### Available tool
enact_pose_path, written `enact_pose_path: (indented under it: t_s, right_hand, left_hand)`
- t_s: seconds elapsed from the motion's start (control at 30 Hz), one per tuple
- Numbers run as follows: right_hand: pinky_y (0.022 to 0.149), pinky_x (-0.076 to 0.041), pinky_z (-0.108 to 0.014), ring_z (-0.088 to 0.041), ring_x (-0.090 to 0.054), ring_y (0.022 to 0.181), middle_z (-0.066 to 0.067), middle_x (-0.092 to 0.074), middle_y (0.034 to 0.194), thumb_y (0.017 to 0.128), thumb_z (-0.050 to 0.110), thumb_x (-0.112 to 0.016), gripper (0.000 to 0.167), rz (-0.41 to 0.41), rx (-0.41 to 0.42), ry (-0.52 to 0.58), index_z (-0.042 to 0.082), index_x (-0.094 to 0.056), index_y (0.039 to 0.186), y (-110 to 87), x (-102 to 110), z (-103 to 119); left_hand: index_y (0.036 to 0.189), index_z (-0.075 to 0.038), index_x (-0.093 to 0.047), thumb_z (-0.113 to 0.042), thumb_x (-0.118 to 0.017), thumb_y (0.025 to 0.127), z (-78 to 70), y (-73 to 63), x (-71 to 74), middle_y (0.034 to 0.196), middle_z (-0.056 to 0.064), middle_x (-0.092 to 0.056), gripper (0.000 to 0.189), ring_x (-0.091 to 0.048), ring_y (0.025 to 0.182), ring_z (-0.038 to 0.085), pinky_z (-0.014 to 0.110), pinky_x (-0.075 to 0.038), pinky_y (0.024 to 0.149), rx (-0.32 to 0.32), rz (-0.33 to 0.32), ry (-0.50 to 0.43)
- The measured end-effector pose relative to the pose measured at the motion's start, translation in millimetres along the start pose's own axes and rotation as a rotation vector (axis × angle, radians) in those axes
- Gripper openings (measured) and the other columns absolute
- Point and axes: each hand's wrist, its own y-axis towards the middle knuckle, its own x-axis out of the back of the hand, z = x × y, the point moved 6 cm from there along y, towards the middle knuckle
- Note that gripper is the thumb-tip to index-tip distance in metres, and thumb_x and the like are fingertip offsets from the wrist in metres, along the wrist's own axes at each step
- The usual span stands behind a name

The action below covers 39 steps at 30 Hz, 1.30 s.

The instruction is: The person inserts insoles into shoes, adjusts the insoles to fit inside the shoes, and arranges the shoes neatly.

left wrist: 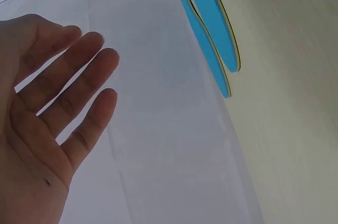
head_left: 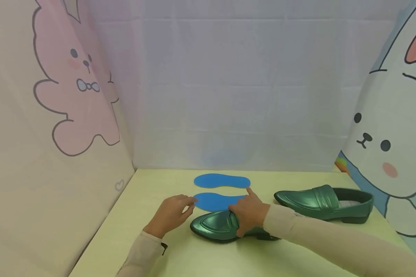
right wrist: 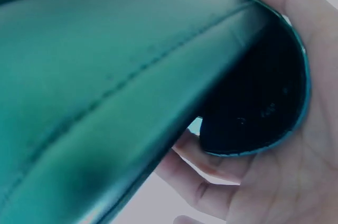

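A shiny green loafer (head_left: 213,227) lies on the table, toe pointing left. My right hand (head_left: 247,213) grips it across the middle, covering much of its opening. In the right wrist view the thumb and fingers of the right hand (right wrist: 280,145) wrap the green loafer (right wrist: 105,76) around a dark hollow. My left hand (head_left: 173,213) hovers left of the toe, its fingertips by the rounded end of the nearer blue insole (head_left: 216,201); whether they touch it I cannot tell. The left wrist view shows the left hand (left wrist: 58,108) with loosely extended fingers, holding nothing.
A second blue insole (head_left: 222,180) lies behind the first. The other green loafer (head_left: 319,204) stands at the table's right side, toe to the left. White cloth hangs behind the pale yellow table (head_left: 152,181), with bunny-printed sheets on both sides.
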Motion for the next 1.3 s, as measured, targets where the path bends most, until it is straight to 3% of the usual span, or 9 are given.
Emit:
enact_pose_path:
  t_s: [0.13, 0.33, 0.4, 0.5, 0.63, 0.77, 1.0, 1.3]
  right_hand:
    - [0.115, -0.031, -0.062, -0.028, -0.066, 0.097, 0.000, -0.068, 0.085, 0.068, 0.071, -0.081, 0.080, 0.011, -0.013, -0.009, 0.025, -0.065, 0.132, -4.7, -1, -2]
    - [0.115, -0.031, -0.060, -0.032, -0.058, 0.122, -0.009, -0.066, 0.126, 0.071, 0.074, -0.076, 0.088, 0.024, -0.020, 0.021, 0.029, -0.057, 0.144, -13.3, -6, -6]
    - [0.115, -0.031, -0.060, -0.032, -0.057, 0.123, -0.010, -0.064, 0.129, 0.071, 0.073, -0.078, 0.091, 0.024, -0.026, 0.035, 0.028, -0.055, 0.147, -18.9, -5, -10]
    - [0.114, -0.033, -0.059, -0.033, -0.059, 0.121, -0.011, -0.064, 0.129, 0.072, 0.069, -0.080, 0.095, 0.024, -0.034, 0.077, 0.026, -0.051, 0.150, -29.3, -6, -19]
    - [0.105, -0.043, -0.057, -0.033, -0.063, 0.110, -0.012, -0.067, 0.117, 0.071, 0.064, -0.083, 0.098, -0.015, -0.043, 0.134, 0.018, -0.050, 0.151, -44.1, -11, -34]
    - [0.090, -0.052, -0.052, -0.031, -0.065, 0.093, -0.011, -0.067, 0.109, 0.071, 0.059, -0.085, 0.098, -0.049, -0.082, 0.202, 0.008, -0.053, 0.148, -57.7, -17, -49]
    - [0.077, -0.056, -0.051, -0.030, -0.065, 0.093, -0.012, -0.066, 0.116, 0.073, 0.050, -0.088, 0.086, -0.035, -0.176, 0.393, 0.000, -0.058, 0.137, -71.9, -24, -68]
    - [0.072, -0.055, -0.049, -0.026, -0.065, 0.088, -0.008, -0.068, 0.111, 0.075, 0.050, -0.087, 0.081, -0.068, -0.165, 0.409, 0.001, -0.060, 0.133, -77.8, -26, -71]
  left_hand:
    - [0.114, -0.015, -0.076, -0.017, -0.070, 0.097, -8.8, 5.1, -9.1, 0.101, -0.004, -0.075, 0.018, -0.070, 0.087, 0.010, 0.030, -0.060, 0.073, -0.016, 0.056, -0.028]
    - [0.125, -0.016, -0.072, -0.024, -0.065, 0.101, -23.1, 10.0, -25.5, 0.118, -0.003, -0.072, 0.026, -0.068, 0.106, 0.013, 0.035, -0.059, 0.086, 0.001, 0.219, -0.122]
    - [0.129, -0.015, -0.069, -0.029, -0.063, 0.103, -26.3, 10.3, -32.5, 0.124, -0.001, -0.069, 0.030, -0.065, 0.114, 0.017, 0.038, -0.057, 0.091, 0.007, 0.276, -0.154]
    - [0.143, -0.018, -0.060, -0.047, -0.056, 0.104, -28.1, 8.5, -45.4, 0.137, 0.002, -0.062, 0.049, -0.058, 0.127, 0.021, 0.041, -0.053, 0.100, 0.049, 0.385, -0.196]
    - [0.155, -0.020, -0.046, -0.067, -0.057, 0.094, -31.0, 6.6, -56.0, 0.150, 0.005, -0.050, 0.078, -0.048, 0.137, 0.025, 0.045, -0.048, 0.106, 0.121, 0.496, -0.256]
    - [0.155, -0.018, -0.046, -0.068, -0.066, 0.086, -33.1, 6.8, -62.0, 0.153, 0.003, -0.047, 0.088, -0.045, 0.140, 0.024, 0.043, -0.046, 0.109, 0.130, 0.530, -0.267]
    - [0.154, -0.015, -0.047, -0.060, -0.077, 0.083, -31.6, 4.6, -64.5, 0.151, 0.003, -0.050, 0.088, -0.049, 0.137, 0.025, 0.043, -0.047, 0.108, 0.133, 0.555, -0.234]
    - [0.154, -0.017, -0.047, -0.051, -0.081, 0.083, -32.5, 1.8, -74.7, 0.148, 0.004, -0.053, 0.085, -0.051, 0.135, 0.025, 0.041, -0.048, 0.107, 0.132, 0.561, -0.232]
